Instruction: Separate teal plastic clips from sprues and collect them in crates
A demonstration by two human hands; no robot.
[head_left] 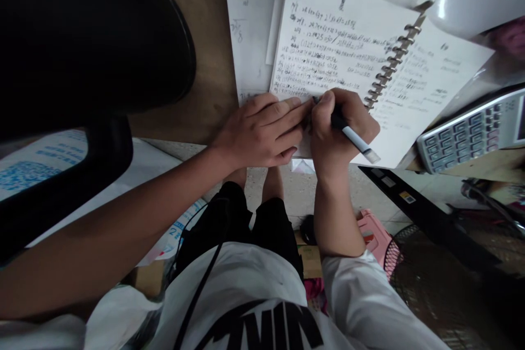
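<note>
The hands sit close together at the foot of the notebook's (348, 33) left page: the right hand (342, 126) clasps a pen (356, 138), the left hand (262, 128) lies flat. The notebook rests over loose papers (254, 16) at the surface's (176, 115) near edge; unpinned, it might slip, and fingers so near the tip could smear ink. Metal rings (392, 63) stand beside the right hand, a calculator (463, 134) beyond.
</note>
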